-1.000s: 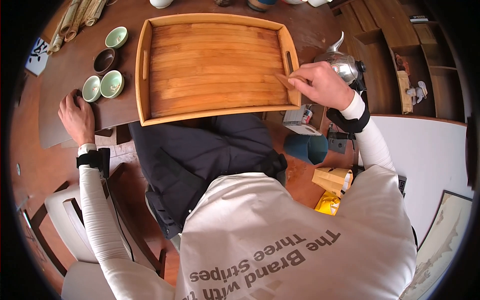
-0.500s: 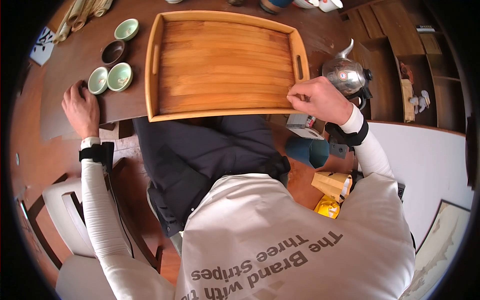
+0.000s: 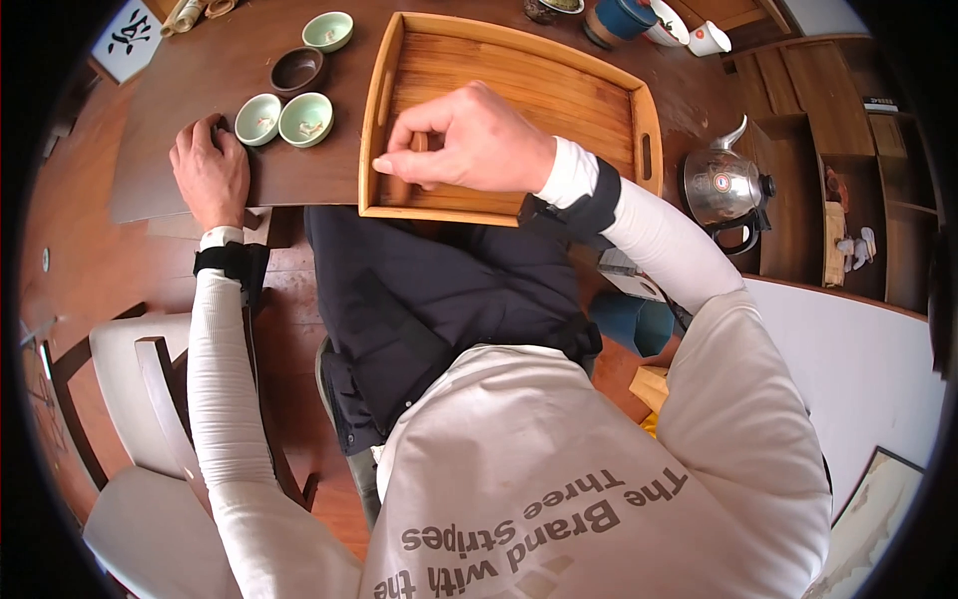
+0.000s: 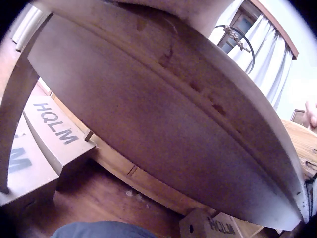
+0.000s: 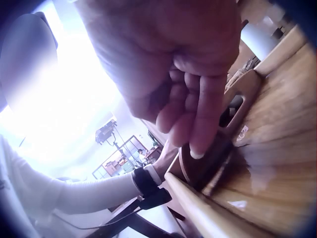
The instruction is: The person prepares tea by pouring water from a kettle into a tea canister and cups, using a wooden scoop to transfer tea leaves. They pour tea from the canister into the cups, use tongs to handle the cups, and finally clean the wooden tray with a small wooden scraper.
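My right hand (image 3: 464, 140) reaches across the bamboo tray (image 3: 589, 125) to its near left corner. Fingers and thumb pinch a thin brown disc (image 5: 205, 161), which stands tilted close to the tray floor, partly hidden by the hand. My left hand (image 3: 211, 170) lies at the table's front edge with fingers relaxed. Just beyond it are two pale green cups, the left cup (image 3: 258, 120) and the right cup (image 3: 305, 120). Behind these sit a dark brown bowl (image 3: 297, 70) and a third green cup (image 3: 328, 32).
A steel kettle (image 3: 721, 183) stands to the right of the tray. At the back are a blue vessel (image 3: 614, 20) and a white cup (image 3: 709, 38). A blue bin (image 3: 632, 324) is on the floor at right; a chair (image 3: 140, 399) is at left.
My right hand has carried the brown disc from the tray's right end to its left end. The head view has shifted, and my left hand stays at the table edge.
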Available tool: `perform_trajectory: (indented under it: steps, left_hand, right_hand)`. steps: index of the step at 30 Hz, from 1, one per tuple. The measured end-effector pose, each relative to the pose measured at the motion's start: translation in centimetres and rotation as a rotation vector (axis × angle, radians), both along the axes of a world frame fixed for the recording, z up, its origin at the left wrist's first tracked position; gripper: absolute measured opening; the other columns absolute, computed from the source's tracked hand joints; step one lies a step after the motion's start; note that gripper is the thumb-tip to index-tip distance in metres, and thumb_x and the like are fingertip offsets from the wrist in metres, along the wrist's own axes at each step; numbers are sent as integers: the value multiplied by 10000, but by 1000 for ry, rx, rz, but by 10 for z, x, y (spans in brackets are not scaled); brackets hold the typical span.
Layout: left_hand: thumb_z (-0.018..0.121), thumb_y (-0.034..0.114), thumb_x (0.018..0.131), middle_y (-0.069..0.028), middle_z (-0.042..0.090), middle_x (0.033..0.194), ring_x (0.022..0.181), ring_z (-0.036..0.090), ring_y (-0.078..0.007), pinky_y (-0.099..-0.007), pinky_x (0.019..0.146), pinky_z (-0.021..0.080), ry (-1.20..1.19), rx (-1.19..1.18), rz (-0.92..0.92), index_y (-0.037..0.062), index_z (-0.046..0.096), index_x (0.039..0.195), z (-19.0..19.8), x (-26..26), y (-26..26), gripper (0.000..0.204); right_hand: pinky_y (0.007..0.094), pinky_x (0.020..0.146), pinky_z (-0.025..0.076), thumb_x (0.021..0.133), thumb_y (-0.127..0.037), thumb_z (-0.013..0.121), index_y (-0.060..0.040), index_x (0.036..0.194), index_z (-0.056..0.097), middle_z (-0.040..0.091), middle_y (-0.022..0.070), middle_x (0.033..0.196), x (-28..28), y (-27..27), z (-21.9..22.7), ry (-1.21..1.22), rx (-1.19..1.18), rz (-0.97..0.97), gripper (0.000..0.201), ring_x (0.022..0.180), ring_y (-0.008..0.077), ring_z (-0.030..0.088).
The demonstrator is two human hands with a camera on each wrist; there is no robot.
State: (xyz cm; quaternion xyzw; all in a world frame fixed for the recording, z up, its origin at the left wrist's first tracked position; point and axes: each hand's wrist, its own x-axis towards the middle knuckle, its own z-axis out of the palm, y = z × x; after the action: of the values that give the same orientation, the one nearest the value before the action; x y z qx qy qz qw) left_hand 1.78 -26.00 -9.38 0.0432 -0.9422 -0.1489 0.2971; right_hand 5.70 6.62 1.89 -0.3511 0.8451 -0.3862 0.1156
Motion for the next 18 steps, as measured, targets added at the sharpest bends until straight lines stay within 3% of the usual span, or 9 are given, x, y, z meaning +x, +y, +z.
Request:
perform_trajectory:
  steps: [3, 5, 7, 9, 12, 15, 18]
  left_hand:
    - [575, 185, 920, -158, 671, 1200, 1130, 585, -374, -449, 1004, 466, 8, 13, 4, 60, 725, 1115, 1, 1, 1, 276]
    - [576, 187, 920, -158, 671, 1198, 1130, 585, -374, -448, 1009, 464, 10, 11, 11, 59, 725, 1113, 1, 1, 1, 276]
    - [578, 188, 920, -158, 671, 1197, 1127, 587, -374, -449, 1010, 462, 14, -3, 14, 58, 724, 1115, 1, 1, 2, 277]
    - [578, 189, 919, -159, 670, 1197, 1129, 586, -373, -449, 1011, 461, 7, 1, 10, 58, 723, 1117, 2, 2, 2, 278]
    - [579, 191, 920, -161, 669, 1198, 1133, 585, -372, -448, 1012, 460, 6, 6, 14, 58, 722, 1120, 3, 3, 4, 280]
    - [581, 194, 920, -163, 668, 1197, 1136, 583, -370, -447, 1011, 458, 7, 4, 17, 59, 721, 1121, 4, 1, 4, 280]
    - [583, 195, 921, -164, 668, 1193, 1134, 583, -371, -449, 1008, 459, 2, -4, 17, 59, 721, 1120, 3, 2, 3, 278]
  right_hand:
    - [256, 573, 481, 903, -265, 748, -45, 899, 759, 702, 71, 676, -5, -2, -4, -137, -118, -44, 220, 573, 103, 630]
    - [257, 596, 488, 908, -245, 737, -45, 950, 764, 726, 77, 741, -5, 21, 7, 18, 47, 3, 206, 603, 101, 636]
    - [275, 610, 498, 902, -199, 736, -46, 999, 763, 741, 83, 805, -3, 41, 16, 3, 58, -1, 183, 624, 122, 643]
    - [342, 690, 550, 869, -232, 721, -39, 1007, 764, 763, 126, 880, 5, 58, 37, 63, 149, -81, 241, 711, 215, 713]
    - [352, 717, 553, 871, -219, 733, -37, 1043, 761, 766, 138, 920, 13, 87, 59, -61, 359, -65, 252, 746, 234, 722]
    - [349, 707, 552, 875, -199, 741, -38, 1064, 757, 767, 141, 937, 25, 115, 52, -82, 405, 2, 249, 734, 241, 720]
    - [299, 618, 499, 883, -177, 741, -51, 1100, 756, 753, 109, 870, 35, 125, 58, -169, 418, -125, 251, 630, 174, 641]
